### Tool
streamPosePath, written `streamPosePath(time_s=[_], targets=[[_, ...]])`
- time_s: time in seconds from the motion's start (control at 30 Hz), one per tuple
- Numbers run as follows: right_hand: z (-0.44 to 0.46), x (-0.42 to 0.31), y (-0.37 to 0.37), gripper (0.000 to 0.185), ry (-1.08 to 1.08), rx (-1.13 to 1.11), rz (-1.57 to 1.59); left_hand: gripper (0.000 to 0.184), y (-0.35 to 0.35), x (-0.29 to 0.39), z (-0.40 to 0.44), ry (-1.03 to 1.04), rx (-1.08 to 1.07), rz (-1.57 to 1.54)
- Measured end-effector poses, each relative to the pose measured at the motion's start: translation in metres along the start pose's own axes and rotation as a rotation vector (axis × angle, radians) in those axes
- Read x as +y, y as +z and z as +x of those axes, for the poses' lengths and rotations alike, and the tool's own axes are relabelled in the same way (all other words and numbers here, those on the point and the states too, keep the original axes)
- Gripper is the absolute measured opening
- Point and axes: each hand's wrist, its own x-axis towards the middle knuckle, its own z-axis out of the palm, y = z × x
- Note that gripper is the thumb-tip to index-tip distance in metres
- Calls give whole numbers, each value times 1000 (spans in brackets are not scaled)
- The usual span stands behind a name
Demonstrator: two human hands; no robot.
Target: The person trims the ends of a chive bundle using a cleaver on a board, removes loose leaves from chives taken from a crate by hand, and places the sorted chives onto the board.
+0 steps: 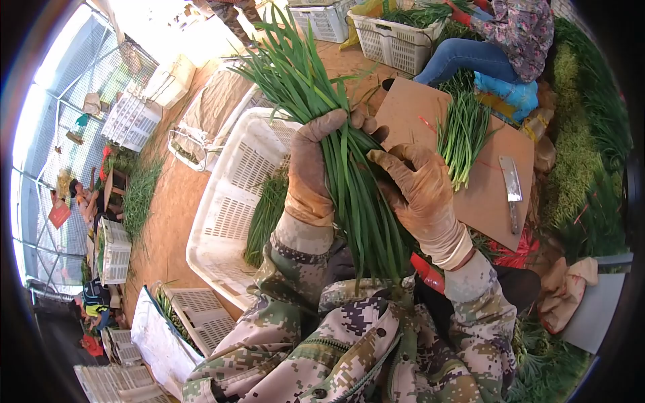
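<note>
A thick bunch of garlic chives [356, 201] hangs in front of my chest, its leaves fanning out at the far end and reaching down toward my jacket. My left hand [310, 164], in a soiled glove, is wrapped round the middle of it. On the bunch's right side, my gloved right hand [423, 195] has its fingers bent against the leaves; its fingertips are partly hidden. To the right lies a brown board [487, 211] bearing a smaller bunch of chives [463, 134] and a cleaver [512, 191].
A white plastic crate [222, 221] holding loose greens [267, 215] stands at my left. Across from me sits a person in jeans [463, 57] beside a filled crate [393, 43]. Heaped greens [571, 141] line the right side. More crates [131, 121] and people are at the far left.
</note>
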Motion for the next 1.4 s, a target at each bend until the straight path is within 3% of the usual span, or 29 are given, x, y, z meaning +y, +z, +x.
streamPosePath(time_s=[0.17, 0.23, 0.37, 0.43, 0.47, 0.53, 0.57, 0.63, 0.83, 0.93, 1.0, 1.13, 1.23, 1.3, 1.4], targets=[[1, -12, -1, 38, 7, -26, -207, 14, -3, -5, 1, -14, 44, 2], [2, -15, 3, 48, 45, 24, -296, 13, -1, -4, 2, -44, 88, -8], [5, -12, 2, 39, 13, 16, -260, 14, 2, -3, 2, -49, 72, 51], [7, -9, 1, 27, 176, 50, 142, 15, 3, -3, 1, -36, 86, 73], [8, -7, 0, 27, 176, 50, 142, 15, 4, -4, 0, -7, 110, 61], [11, -4, -2, 13, 444, -49, 688, 15, 3, -4, 2, 20, 138, 48], [13, -5, -5, 13, 446, -49, 688, 15, 3, -4, 2, 40, 97, 48], [19, -10, -11, 11, 828, -82, 1116, 15, 1, -4, 1, 60, 56, 49], [33, -6, -24, 14, 1060, -242, 1389, 16, -2, -6, 0, 8, 118, -6], [32, -2, -21, 16, 1016, -232, 1545, 18, 1, -4, -3, -13, 202, 74], [35, -7, -20, 17, 1034, -194, 1534, 20, 4, 1, -6, -140, 46, 58], [39, -12, -22, 16, 1051, -125, 1520, 22, 3, -3, -6, 4, 224, 111], [41, -12, -20, 16, 1102, -51, 1654, 23, 1, -4, -8, -92, 120, -12], [42, -14, -15, 16, 1062, -59, 1730, 23, -9, -1, -8, -339, 29, -367], [49, -13, -9, 17, 960, -69, 1875, 22, -19, 4, -8, -258, 28, -218]])
